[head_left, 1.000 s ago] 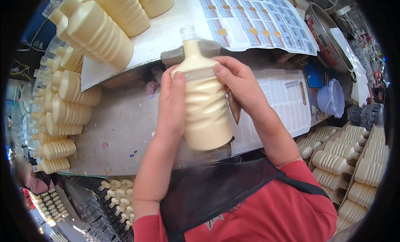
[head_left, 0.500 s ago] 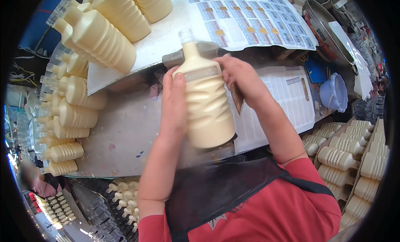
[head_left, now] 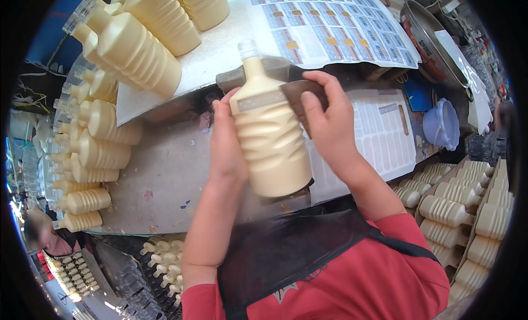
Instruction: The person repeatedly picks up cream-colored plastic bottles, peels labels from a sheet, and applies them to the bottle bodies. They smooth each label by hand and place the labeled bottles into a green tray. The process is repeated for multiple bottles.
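Observation:
A cream bottle [head_left: 275, 149] with a clear threaded neck and wavy ridges lies tilted in front of me, neck pointing away. My left hand [head_left: 224, 138] grips its left side, thumb along the body. Across the shoulder runs a greyish label strip [head_left: 261, 101]. My right hand [head_left: 331, 119] pinches a thin, dark brown flat scraper [head_left: 301, 91] between thumb and fingers. One edge of the scraper meets the right end of the strip at the bottle's shoulder. A grey block [head_left: 228, 80] sits behind the bottle's neck, partly hidden by it.
Printed label sheets [head_left: 330, 31] cover the raised white board. A mostly peeled label sheet [head_left: 379, 138] lies to the right, near a lavender bucket [head_left: 441, 124]. Cream bottles stand [head_left: 137, 56] at the far left; others lie stacked [head_left: 104, 152] at left and in crates [head_left: 448, 204] at right.
My right hand has turned and brought the brown scraper up from beside the bottle onto the right end of the label strip. The left thumb has moved off the strip's left end.

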Motion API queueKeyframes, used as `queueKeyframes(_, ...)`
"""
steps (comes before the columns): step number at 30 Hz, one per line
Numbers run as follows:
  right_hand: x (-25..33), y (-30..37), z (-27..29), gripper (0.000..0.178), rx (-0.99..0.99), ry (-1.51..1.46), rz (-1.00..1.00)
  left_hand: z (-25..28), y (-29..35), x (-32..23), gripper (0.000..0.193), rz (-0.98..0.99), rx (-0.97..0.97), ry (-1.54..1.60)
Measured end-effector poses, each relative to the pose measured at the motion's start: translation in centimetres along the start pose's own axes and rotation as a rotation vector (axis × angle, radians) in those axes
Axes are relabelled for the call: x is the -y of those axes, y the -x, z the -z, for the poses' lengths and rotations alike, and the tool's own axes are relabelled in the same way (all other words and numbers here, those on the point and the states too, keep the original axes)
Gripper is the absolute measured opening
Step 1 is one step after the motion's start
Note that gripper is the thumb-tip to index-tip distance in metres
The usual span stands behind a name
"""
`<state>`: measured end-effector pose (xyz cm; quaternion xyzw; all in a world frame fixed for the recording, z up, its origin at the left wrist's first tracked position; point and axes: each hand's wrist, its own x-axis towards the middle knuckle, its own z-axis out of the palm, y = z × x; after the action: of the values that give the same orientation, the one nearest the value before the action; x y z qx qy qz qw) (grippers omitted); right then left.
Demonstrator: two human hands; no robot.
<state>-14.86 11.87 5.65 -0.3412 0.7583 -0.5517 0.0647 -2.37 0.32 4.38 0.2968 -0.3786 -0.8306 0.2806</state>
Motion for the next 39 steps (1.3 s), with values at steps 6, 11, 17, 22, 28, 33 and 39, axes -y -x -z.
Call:
queueKeyframes(6,0.8,1.4,-0.3,0.023,-0.027,0.153,0.384,-0.7,0.8,-0.5,0.058,-0.005,0.066,0.096)
queueKeyframes(11,4.7,0.2,-1.8,0.023,0.110,0.326,0.906,-0.2,1.3,-0.7,0.068,0.002,0.109,0.127)
queueKeyframes(17,5.9,0.5,-2.6,0.027,0.314,0.441,0.795,0.3,1.2,-0.8,0.072,0.046,0.145,0.249)
queueKeyframes(22,4.9,-2.7,-2.5,0.024,0.109,0.038,0.422,-0.2,1.4,-0.9,0.066,0.018,0.130,0.190)
queueKeyframes(28,3.9,-3.7,-3.7,0.033,0.095,-0.101,0.234,0.3,0.0,0.4,0.046,-0.021,0.015,-0.114)
queueKeyframes(33,-0.3,-4.3,-2.0,0.034,0.039,-0.012,0.162,0.7,-0.4,0.8,0.044,-0.042,0.031,-0.168)
queueKeyframes(39,-2.4,-4.6,-1.2,0.034,0.052,-0.036,0.150,0.8,-0.4,0.7,0.046,-0.017,0.003,-0.168)
